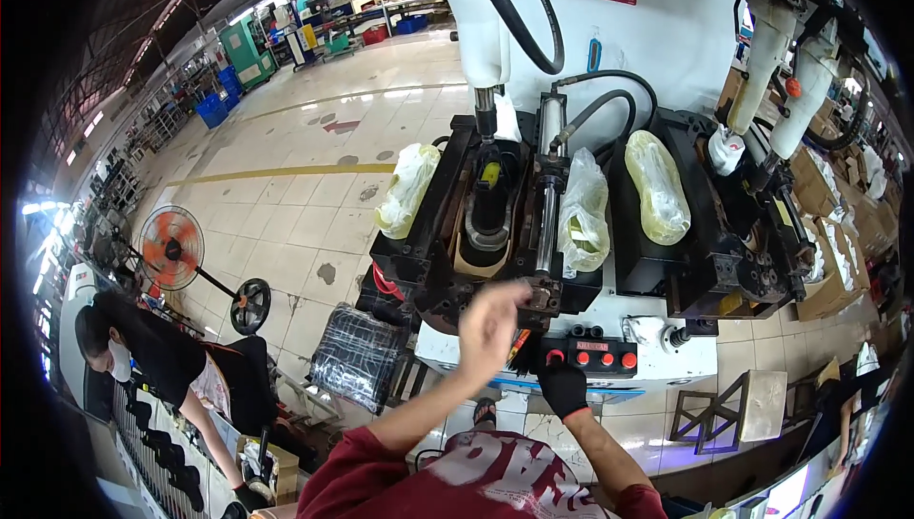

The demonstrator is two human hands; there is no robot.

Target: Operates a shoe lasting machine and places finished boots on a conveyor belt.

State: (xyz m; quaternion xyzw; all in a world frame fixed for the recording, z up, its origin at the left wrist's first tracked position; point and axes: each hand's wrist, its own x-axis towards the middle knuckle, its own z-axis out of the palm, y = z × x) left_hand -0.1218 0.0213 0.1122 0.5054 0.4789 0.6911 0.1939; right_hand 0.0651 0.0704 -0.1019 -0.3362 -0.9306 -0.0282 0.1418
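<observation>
My left hand (487,329) is bare and slightly blurred, raised in front of the press's near edge. Its fingers stretch toward the metal block there, with nothing visible in them. In a black glove, my right hand (562,388) is at the left end of a black control box (596,357), by a red push button (555,356); the dark glove hides how its fingers lie. Behind my left hand, a dark shoe-shaped form (489,205) sits in the press under a vertical ram (486,111). A black-bristled brush-like thing (523,359) lies between my hands.
Plastic-wrapped, yellowish shoe-shaped pads (409,190) lie on the black machine blocks. A second press station (747,224) stands at right. To the left are a floor fan (172,246), a black-wrapped bundle (358,355) and a seated person (181,376) beside a rack. A stool (762,405) stands at right.
</observation>
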